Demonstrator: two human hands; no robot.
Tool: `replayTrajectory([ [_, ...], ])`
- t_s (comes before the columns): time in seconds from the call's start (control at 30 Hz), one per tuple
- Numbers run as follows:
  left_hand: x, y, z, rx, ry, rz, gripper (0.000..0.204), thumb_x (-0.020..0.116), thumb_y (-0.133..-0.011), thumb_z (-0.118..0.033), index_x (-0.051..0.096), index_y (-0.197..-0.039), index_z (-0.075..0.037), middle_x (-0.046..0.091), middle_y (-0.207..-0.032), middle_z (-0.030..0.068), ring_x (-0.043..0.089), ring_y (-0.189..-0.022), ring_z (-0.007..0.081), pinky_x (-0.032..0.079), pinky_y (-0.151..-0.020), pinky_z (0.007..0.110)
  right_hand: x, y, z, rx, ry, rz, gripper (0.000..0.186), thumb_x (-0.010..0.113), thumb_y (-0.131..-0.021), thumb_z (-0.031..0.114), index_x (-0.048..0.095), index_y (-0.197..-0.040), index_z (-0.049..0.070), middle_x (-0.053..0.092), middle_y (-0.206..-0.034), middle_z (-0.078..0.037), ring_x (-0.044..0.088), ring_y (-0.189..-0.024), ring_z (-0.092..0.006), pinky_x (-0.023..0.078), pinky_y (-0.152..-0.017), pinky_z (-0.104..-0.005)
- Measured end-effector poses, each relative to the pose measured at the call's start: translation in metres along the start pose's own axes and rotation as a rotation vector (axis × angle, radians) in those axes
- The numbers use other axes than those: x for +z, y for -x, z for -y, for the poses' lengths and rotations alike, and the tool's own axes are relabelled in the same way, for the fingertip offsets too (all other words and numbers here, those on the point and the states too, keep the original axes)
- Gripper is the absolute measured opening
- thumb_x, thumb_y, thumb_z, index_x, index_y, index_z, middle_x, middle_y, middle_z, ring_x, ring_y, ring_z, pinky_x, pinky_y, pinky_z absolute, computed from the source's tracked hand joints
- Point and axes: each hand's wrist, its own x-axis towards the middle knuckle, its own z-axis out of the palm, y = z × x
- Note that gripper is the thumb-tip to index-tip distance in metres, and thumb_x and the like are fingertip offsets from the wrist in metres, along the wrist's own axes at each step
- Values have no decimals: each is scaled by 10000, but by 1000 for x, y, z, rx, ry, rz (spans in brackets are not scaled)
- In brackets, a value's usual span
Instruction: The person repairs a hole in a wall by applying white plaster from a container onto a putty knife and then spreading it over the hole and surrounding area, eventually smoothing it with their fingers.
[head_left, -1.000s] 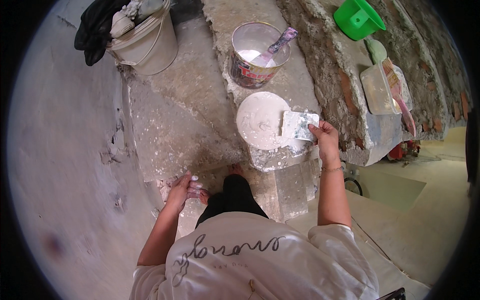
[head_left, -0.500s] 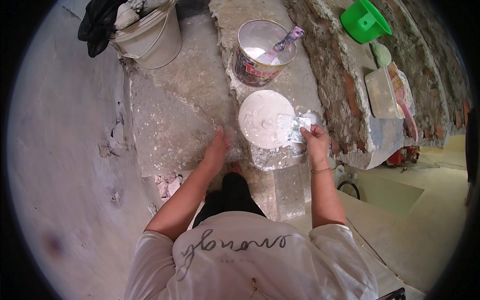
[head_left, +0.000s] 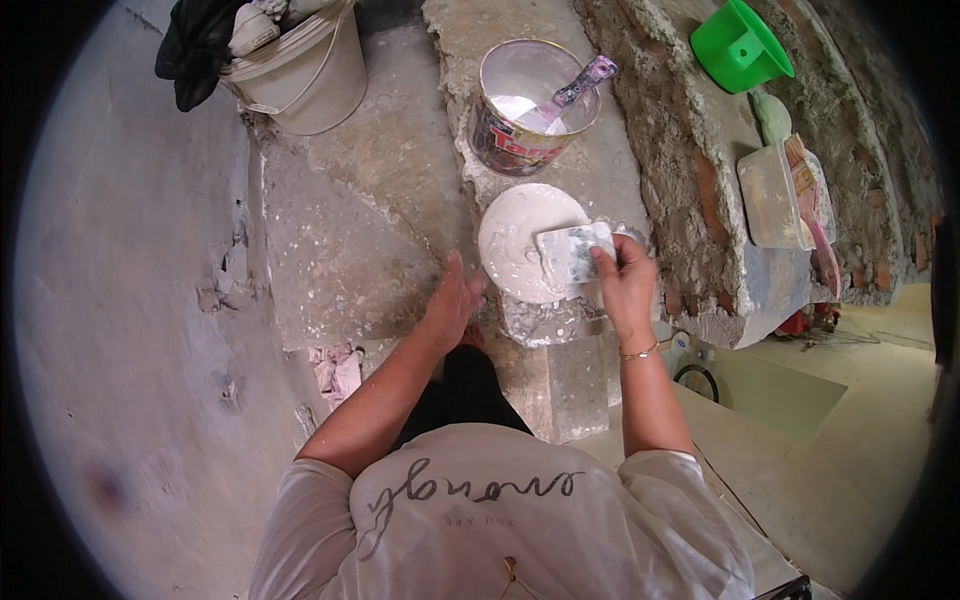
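Observation:
A flat rectangular scraper [head_left: 572, 253], smeared with white paste, is pinched between the thumb and fingers of my right hand [head_left: 630, 285]. Its blade lies over the right part of a round container filled with thick white putty [head_left: 515, 240]. My left hand [head_left: 455, 302] hangs beside the container's left edge, fingers apart and holding nothing. Just behind the putty stands a stained metal can [head_left: 520, 150] with white material inside. A putty knife with a spotted purple handle [head_left: 585, 82] leans in that can.
On the rough concrete step [head_left: 350, 220], a white bucket [head_left: 310, 85] stands far left with a black bag [head_left: 195, 50] on top. Another step at right bears a green plastic pot [head_left: 738, 50] and a clear tub [head_left: 765, 200] with a brush [head_left: 808, 190]. A crumpled cloth [head_left: 337, 372] lies lower left.
My right hand has tilted the scraper and shifted it slightly left over the putty. The left hand has moved a little right, its fingers spread more toward the container.

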Motion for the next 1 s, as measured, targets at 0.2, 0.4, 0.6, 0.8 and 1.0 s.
replayTrajectory([
  [0.2, 3, 6, -3, -6, 26, 5, 900, 274, -848, -628, -198, -1347, -47, 172, -1427, 185, 183, -1312, 305, 110, -1046, 467, 9, -1, 36, -252, 312, 24, 164, 618, -765, 66, 591, -906, -12, 599, -726, -187, 594, -639, -278, 458, -609, -310],
  [0.4, -2, 6, 1, 10, 57, 3, 918, 297, -838, -636, -186, -1352, -48, 164, -1426, 194, 168, -1311, 336, 103, -1049, 470, 22, -2, 31, -279, 304, 35, 175, 599, -755, 67, 596, -918, 5, 600, -786, -199, 582, -721, -356, 461, -646, -396],
  [0.6, -13, 11, 9, -13, 92, -78, 889, 330, -848, -605, -132, -1370, -53, 207, -1409, 196, 200, -1297, 340, 164, -1038, 466, 22, -5, 33, -344, 293, 22, 177, 623, -761, 62, 598, -921, -8, 613, -796, -192, 606, -707, -315, 473, -629, -343],
  [0.8, -24, 35, 9, 0, 63, -86, 860, 340, -857, -584, -95, -1380, -58, 219, -1401, 202, 216, -1289, 346, 188, -1032, 462, 21, -6, 49, -379, 350, 23, 165, 600, -746, 78, 596, -905, 32, 596, -773, -173, 574, -724, -343, 457, -627, -405],
  [1.0, -37, 53, 7, -42, 76, -128, 853, 302, -850, -612, -77, -1386, -68, 215, -1402, 203, 213, -1287, 357, 192, -1030, 461, 26, -4, 48, -388, 360, 92, 176, 600, -740, 71, 598, -912, 30, 602, -806, -172, 573, -748, -336, 456, -650, -403],
])
